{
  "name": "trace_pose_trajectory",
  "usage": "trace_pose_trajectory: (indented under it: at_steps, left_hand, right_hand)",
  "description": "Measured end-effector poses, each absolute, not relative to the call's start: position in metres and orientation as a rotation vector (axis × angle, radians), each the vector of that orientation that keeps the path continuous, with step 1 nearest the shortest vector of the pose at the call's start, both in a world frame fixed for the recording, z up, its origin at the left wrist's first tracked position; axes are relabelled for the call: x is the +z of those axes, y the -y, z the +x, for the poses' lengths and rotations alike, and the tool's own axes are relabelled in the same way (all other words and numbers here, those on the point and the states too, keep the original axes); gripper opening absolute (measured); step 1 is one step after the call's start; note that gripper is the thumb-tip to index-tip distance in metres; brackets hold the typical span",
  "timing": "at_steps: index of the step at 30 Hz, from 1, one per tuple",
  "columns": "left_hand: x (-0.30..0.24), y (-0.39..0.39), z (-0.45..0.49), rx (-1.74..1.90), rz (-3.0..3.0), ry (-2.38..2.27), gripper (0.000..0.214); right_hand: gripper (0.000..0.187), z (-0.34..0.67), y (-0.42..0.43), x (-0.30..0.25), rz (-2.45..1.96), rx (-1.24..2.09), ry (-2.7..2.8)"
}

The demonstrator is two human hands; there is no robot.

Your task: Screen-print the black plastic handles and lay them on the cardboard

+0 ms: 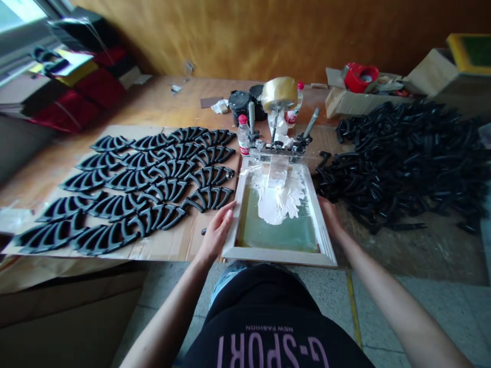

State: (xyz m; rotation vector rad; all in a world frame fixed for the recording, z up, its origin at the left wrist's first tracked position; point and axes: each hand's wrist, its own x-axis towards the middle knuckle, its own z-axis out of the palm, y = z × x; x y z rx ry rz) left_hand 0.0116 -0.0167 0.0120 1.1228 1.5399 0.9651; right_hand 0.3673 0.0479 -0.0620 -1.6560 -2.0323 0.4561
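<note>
A screen printing frame (280,254) with a pale border and green mesh lies in front of me at the table's edge. White ink (282,202) is smeared thickly over the upper mesh, under a clear squeegee-like block (278,171). That block hangs from a metal clamp bar (276,148) at the frame's far end. My left hand (218,229) is closed at the frame's left side, thumb and fingers against the border. At the opposite side, my right hand (332,220) touches the right border; its fingers are hidden behind or under the frame.
Rows of black curved plastic parts (153,176) cover cardboard on the left. A large heap of loose black parts (406,158) lies right. Behind the clamp stand a small bottle (243,135), black tubs (240,105) and a tape roll (280,93). An open carton (353,102) sits back right.
</note>
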Motion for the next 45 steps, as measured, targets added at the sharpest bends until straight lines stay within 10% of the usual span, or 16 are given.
trace_pose_trajectory:
  at_steps: [7,13,28,32,38,45]
  left_hand:
    - [-0.067,0.015,0.007,0.802,1.096,-1.608,0.073]
    - [-0.084,0.014,0.004,0.789,1.060,-1.605,0.067]
    - [-0.077,0.016,0.008,0.843,0.949,-1.584,0.070]
    - [-0.058,0.016,0.009,0.814,0.944,-1.563,0.072]
    - [0.015,0.010,0.012,0.949,0.952,-1.536,0.066]
    - [0.083,-0.042,0.035,1.457,1.047,-1.268,0.054]
  right_hand:
    - [0.057,0.302,-0.109,-0.004,-1.502,-0.008,2.078]
    - [0.013,0.254,-0.092,-0.003,-1.514,0.222,2.511]
    - [0.027,0.279,-0.041,-0.021,-1.006,0.247,2.673]
    - [0.018,0.275,-0.049,-0.011,-1.027,0.318,2.614]
    - [0.055,0.285,-0.130,0.035,-1.321,0.178,2.249]
    - [0.035,0.373,-0.134,0.010,-1.676,0.137,1.826]
